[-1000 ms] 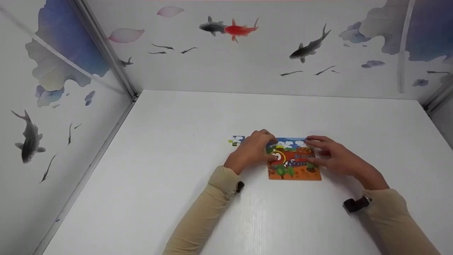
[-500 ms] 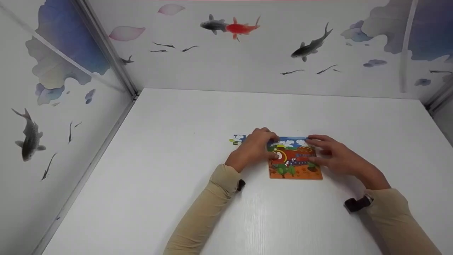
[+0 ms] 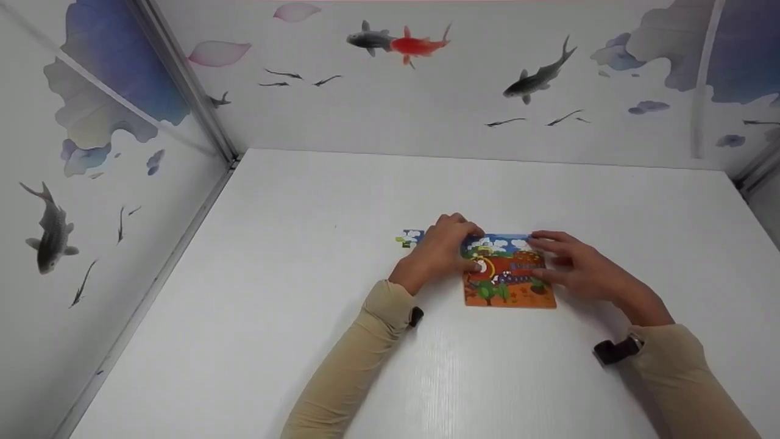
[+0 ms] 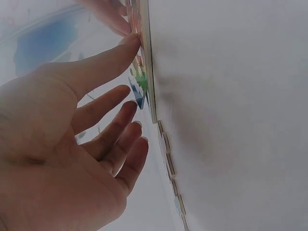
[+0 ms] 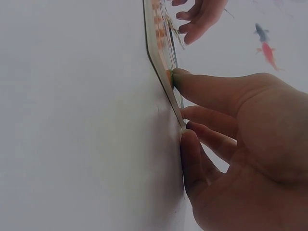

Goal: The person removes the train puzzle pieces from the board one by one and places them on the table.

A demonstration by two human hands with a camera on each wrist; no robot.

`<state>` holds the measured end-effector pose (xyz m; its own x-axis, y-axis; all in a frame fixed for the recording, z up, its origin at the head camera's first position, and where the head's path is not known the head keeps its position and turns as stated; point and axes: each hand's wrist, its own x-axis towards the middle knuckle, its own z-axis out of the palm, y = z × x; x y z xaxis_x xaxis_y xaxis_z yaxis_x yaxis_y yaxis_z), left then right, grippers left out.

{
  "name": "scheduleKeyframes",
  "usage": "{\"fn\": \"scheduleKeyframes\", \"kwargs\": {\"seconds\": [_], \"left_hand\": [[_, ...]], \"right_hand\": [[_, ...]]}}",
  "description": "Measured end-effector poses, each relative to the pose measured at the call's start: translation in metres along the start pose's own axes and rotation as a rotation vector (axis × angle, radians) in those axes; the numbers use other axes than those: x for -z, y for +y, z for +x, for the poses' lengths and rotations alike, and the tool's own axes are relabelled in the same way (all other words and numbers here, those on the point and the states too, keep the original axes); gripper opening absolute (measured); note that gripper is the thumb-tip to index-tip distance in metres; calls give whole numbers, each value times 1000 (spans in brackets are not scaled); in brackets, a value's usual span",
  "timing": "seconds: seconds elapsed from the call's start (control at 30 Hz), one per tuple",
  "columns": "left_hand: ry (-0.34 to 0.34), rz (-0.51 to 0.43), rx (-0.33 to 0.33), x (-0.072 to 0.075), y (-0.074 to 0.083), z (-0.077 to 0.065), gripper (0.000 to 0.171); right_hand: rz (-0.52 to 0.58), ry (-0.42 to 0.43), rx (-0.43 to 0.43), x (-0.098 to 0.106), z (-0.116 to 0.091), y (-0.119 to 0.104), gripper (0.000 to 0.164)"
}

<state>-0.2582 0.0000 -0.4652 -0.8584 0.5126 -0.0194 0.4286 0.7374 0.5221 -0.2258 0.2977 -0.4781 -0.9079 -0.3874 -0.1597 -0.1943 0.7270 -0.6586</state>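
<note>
A colourful jigsaw puzzle (image 3: 512,286) with a red train picture lies in its thin board on the white table. My left hand (image 3: 436,247) is over its left side, thumb tip on the picture, the other fingers loosely extended by the upper left corner. In the left wrist view, a blue-and-green corner of the picture (image 4: 138,94) looks slightly raised near the index fingertip; whether that finger touches it is unclear. My right hand (image 3: 576,268) holds the right edge, thumb on the face and fingers along the rim, as the right wrist view (image 5: 226,115) shows.
Several loose puzzle pieces (image 3: 411,238) lie left of the board, partly hidden behind the left hand; the left wrist view shows them as a row of edges (image 4: 171,168). White walls with painted fish (image 3: 420,45) enclose the table (image 3: 292,244) at the back and sides.
The head view has shifted slightly. Both hands keep nearly the same place on the puzzle, with only small movement in the left fingers.
</note>
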Motion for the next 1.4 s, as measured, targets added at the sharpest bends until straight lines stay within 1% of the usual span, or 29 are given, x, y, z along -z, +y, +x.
{"fn": "scheduleKeyframes", "kwargs": {"seconds": [0.17, 0.33, 0.47, 0.6, 0.73, 0.83, 1.07, 1.27, 1.4], "left_hand": [[-3, -4, 1, 0, 0, -1, 61], [-20, -6, -8, 2, 0, -1, 60], [-31, 10, -29, 3, -1, -1, 60], [-17, 28, -60, 3, -2, -1, 60], [8, 41, -72, 3, -1, -1, 56], [25, 71, -75, 3, -1, 0, 53], [50, 133, -110, 4, -2, 3, 58], [65, 155, -105, 4, -2, 2, 50], [77, 175, -113, 4, -2, 1, 50]], "right_hand": [[0, -6, 5, 0, 0, -2, 63], [10, -3, 5, 0, 0, -2, 63], [15, -1, 13, 0, 0, 0, 63], [15, -4, 16, 0, 1, 2, 63], [19, -8, 10, 0, 1, 3, 63], [18, -10, 8, 0, 1, 2, 63], [10, -13, -13, 1, 1, 2, 63], [6, -16, -7, 1, 0, 1, 64], [13, -11, 8, 0, 1, 2, 64]]}}
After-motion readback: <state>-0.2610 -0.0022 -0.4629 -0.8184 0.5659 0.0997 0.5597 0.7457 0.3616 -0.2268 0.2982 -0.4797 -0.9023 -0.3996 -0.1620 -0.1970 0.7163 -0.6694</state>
